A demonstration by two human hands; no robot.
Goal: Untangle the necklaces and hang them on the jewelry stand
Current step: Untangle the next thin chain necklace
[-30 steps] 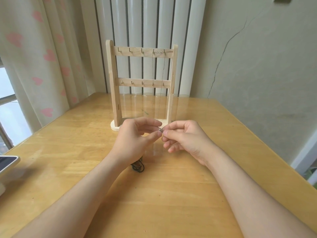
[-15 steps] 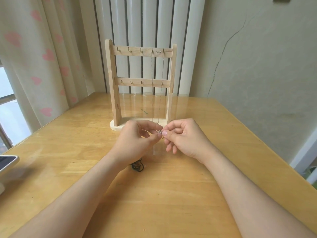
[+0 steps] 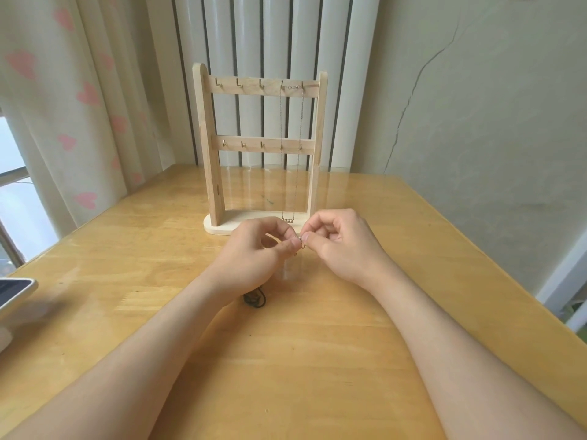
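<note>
A wooden jewelry stand with two rows of hooks stands at the back of the table. One thin chain necklace hangs from its two top right hooks, its pendant near the base. In front of the stand my left hand and my right hand meet fingertip to fingertip and pinch a small metal clasp of a necklace between them. A dark cord necklace lies bunched on the table under my left wrist, partly hidden.
The wooden table runs to edges at the right and left. A white device sits at the left edge. Curtains and a radiator stand behind the stand.
Both hands have shifted slightly away from me toward the stand's base, still pinching the clasp. The hanging necklace and the dark cord have not moved.
</note>
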